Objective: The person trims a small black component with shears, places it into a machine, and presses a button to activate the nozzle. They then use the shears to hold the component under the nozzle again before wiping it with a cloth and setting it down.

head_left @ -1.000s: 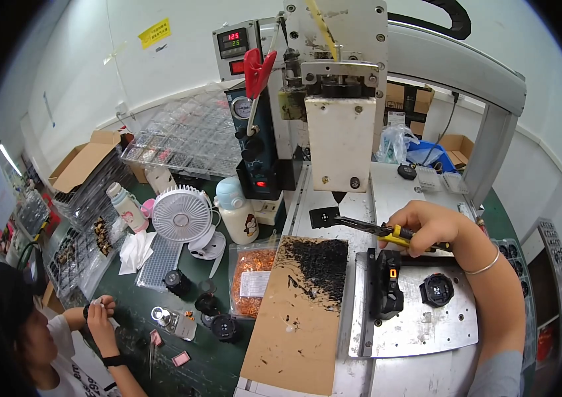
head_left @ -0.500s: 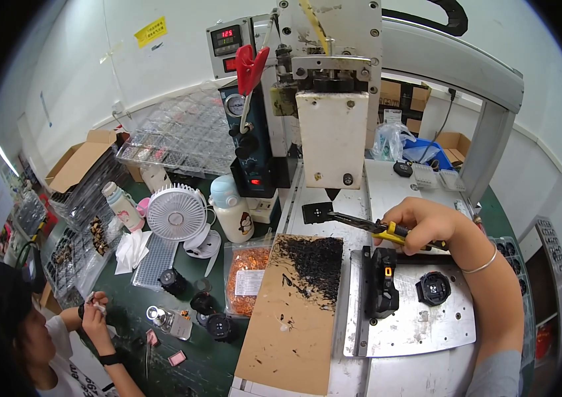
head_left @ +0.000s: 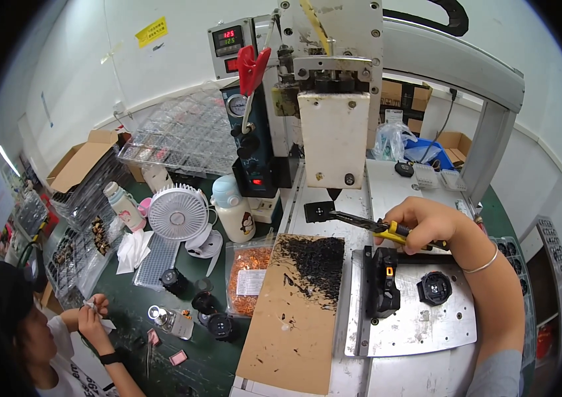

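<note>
My right hand [head_left: 420, 225] is closed round the yellow-and-black handles of a pair of pliers [head_left: 355, 220]. At the tips of the dark jaws is a flat black square piece [head_left: 318, 212]. This piece sits just below and left of the dark pointed nozzle [head_left: 335, 194] of the machine's white block [head_left: 332, 139]; whether they touch I cannot tell. Under my wrist lies a metal plate [head_left: 420, 337] carrying a round black watch case [head_left: 435, 288] and an upright black part [head_left: 384, 284] in a holder. My left hand is out of view.
A brown board [head_left: 284, 357] smeared with black strands lies left of the plate. Beyond it are a bag of orange bits [head_left: 244, 264], a white fan [head_left: 178, 213], a bottle [head_left: 233, 218] and a glass flask [head_left: 176, 323]. A co-worker's hands [head_left: 92, 317] are at the lower left.
My right hand, the pliers and the black square piece hold nearly the same place under the nozzle. The co-worker's hands have shifted slightly.
</note>
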The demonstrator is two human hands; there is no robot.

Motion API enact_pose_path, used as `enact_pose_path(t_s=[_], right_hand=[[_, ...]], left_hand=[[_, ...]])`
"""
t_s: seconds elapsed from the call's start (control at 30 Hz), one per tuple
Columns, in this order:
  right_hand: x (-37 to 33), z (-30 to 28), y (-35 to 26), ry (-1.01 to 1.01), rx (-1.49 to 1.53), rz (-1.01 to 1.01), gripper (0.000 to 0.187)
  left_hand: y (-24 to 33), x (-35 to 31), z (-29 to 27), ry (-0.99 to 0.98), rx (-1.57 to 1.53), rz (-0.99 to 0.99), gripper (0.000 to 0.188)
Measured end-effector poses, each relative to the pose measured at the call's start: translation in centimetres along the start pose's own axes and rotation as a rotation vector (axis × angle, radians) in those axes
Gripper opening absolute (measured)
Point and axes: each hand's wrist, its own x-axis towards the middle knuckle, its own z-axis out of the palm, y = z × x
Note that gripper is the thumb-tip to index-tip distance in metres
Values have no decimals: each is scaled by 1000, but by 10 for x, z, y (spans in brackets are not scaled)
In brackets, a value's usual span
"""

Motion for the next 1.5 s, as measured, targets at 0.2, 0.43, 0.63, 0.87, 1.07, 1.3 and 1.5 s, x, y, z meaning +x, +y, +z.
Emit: enact_pose_path(t_s=[0.2,0.43,0.63,0.87,1.07,1.3,1.5], right_hand=[[-1,0,-1,2,29,-6,52],[-2,0,1,-4,9,-7,52],[-1,-1,3,-15,10,-35,46],[-2,-2,4,-22,12,-30,46],[-2,-3,4,-21,4,-28,46],[-2,-4,6,-31,21,-20,46],[-3,-5,5,-33,16,-16,46]], left_hand=[[0,1,2,19,25,1,36],[0,1,-3,5,-58,-1,36],[0,1,-1,19,-41,8,36],[-1,-1,3,15,21,26,36],[0,0,2,18,32,9,35],[0,1,1,26,42,4,35],[-1,1,1,22,36,2,35]])
